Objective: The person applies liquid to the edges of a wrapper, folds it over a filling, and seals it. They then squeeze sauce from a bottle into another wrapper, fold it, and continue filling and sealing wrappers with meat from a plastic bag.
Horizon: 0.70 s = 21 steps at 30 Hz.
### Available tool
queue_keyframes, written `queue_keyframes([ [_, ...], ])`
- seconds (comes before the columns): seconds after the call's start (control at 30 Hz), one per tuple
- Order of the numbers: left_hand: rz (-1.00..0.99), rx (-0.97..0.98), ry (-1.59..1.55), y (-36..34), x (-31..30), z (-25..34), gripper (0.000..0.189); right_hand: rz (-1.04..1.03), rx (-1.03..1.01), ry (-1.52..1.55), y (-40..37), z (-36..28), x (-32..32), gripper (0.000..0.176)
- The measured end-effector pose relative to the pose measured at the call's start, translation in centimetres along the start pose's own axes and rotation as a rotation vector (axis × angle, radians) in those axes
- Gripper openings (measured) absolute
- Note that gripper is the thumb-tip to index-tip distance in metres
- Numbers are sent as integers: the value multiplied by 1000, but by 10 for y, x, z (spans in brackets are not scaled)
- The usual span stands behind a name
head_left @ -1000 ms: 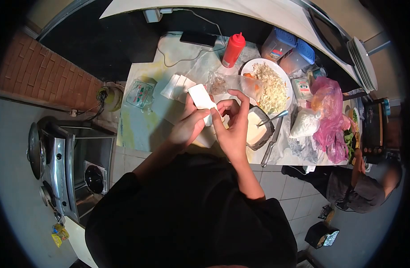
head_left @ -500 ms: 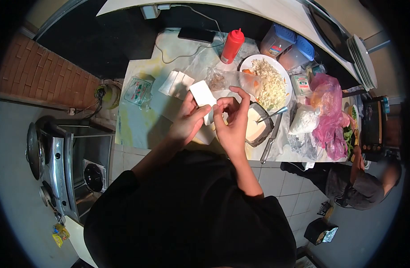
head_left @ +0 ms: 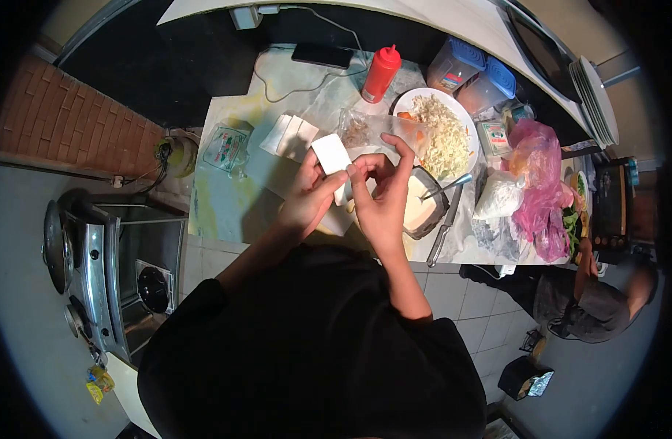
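A white, square, thin wrapper sheet [head_left: 330, 152] is held up over the table's near edge. My left hand [head_left: 311, 199] grips its lower left side between thumb and fingers. With thumb and fingertips my right hand [head_left: 381, 202] pinches the sheet's right edge, its index finger raised. Just beyond lie more folded white wrappers [head_left: 292, 137] on the table. To the right of my right hand stands a dark-edged bowl [head_left: 440, 223] of creamy white mixture, a spoon [head_left: 449, 186] resting in it. Below my hands another pale sheet is partly hidden.
A knife [head_left: 440, 244] lies right of the bowl. Behind are a plate [head_left: 464, 117] of shredded vegetables, a red squeeze bottle [head_left: 381, 74] and a phone [head_left: 322, 56]. Pink plastic bags [head_left: 537, 172] sit farther right. Another person [head_left: 586, 311] is at the right; a stove [head_left: 105, 271] stands left.
My right hand has shifted slightly up and to the right, its index finger extending a little. The wrapper sheet has tilted slightly; the left hand stays nearly in place.
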<state>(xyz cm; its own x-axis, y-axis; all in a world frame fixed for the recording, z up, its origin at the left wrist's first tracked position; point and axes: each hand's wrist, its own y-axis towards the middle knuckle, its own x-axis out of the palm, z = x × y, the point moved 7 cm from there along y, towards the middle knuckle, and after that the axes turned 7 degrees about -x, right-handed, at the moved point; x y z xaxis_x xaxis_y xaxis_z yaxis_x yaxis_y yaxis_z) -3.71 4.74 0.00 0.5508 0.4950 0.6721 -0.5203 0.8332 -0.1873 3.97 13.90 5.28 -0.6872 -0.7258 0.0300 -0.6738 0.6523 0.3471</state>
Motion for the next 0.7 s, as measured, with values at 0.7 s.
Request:
queue_keyframes([
  [0.7,78,18,-113,0,-8,-3,45,-1,46,-59,-5,5,1,57],
])
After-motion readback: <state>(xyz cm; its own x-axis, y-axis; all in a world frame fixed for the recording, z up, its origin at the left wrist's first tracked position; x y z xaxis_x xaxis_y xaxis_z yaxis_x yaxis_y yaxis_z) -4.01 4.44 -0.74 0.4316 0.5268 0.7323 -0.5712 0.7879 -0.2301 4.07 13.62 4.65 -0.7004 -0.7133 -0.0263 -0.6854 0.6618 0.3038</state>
